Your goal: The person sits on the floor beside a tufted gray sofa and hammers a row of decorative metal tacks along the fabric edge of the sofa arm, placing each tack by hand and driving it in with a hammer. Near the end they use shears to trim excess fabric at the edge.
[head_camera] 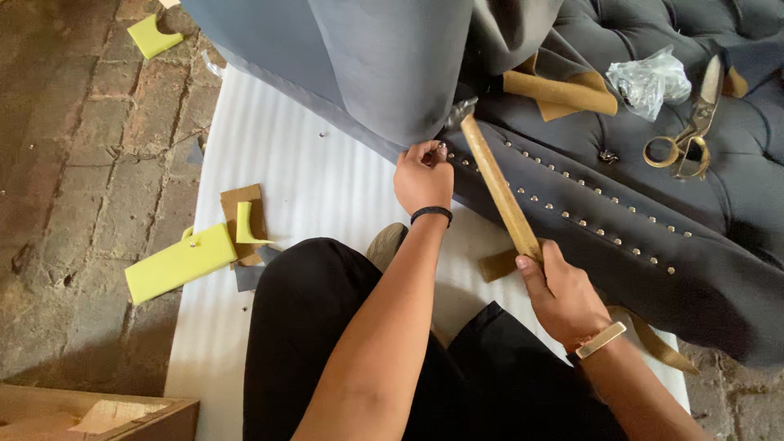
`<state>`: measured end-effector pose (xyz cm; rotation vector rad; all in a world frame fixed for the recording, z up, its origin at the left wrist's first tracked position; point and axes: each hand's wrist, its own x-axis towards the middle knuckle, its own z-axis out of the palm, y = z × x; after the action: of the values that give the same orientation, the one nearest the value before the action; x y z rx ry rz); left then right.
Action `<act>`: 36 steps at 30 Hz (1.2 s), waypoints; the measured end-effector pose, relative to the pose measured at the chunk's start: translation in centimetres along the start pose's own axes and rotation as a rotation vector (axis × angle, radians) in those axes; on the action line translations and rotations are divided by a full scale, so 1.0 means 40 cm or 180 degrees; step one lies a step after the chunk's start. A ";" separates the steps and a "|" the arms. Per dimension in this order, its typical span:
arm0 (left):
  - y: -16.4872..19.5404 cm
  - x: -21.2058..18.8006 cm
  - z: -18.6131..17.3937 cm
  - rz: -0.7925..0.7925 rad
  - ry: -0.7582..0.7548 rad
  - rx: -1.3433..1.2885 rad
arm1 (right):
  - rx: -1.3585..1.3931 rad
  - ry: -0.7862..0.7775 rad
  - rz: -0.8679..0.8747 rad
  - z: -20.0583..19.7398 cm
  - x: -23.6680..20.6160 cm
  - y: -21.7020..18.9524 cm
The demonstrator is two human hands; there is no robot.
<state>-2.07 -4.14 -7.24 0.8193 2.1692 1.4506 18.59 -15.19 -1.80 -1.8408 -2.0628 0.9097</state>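
My right hand (563, 298) grips the wooden-handled hammer (498, 184), head raised just over the trim line; my left hand (423, 175) pinches a nail stud (442, 149) against the grey sofa (653, 237) edge; tacking step, I'd judge; next calls for a square tap clear of my fingertips; scissors (690, 122) lie beyond.

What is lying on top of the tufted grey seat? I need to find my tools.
On the tufted grey seat lie brass-coloured scissors, a crumpled clear plastic bag and tan strips. Grey fabric drapes over part of it, hiding anything beneath.
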 end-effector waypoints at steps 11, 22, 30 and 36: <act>0.006 0.022 -0.003 -0.0414 -0.0202 -0.0266 | 0.0077 -0.0309 0.0429 -0.032 -0.004 -0.030; -0.032 -0.001 0.001 0.0085 -0.0204 0.0041 | -0.0326 -0.0197 0.0263 -0.004 0.009 0.004; -0.071 -0.010 0.033 -0.0267 -0.0158 -0.0254 | -0.0062 0.0040 0.0122 0.009 0.005 0.000; -0.115 0.011 0.072 -0.1074 0.0338 -0.1885 | 0.0408 0.0434 -0.0160 0.028 -0.008 0.030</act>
<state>-1.77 -3.19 -12.61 0.1629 1.6798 1.8292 19.01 -15.80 -3.31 -1.7270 -1.9145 0.8571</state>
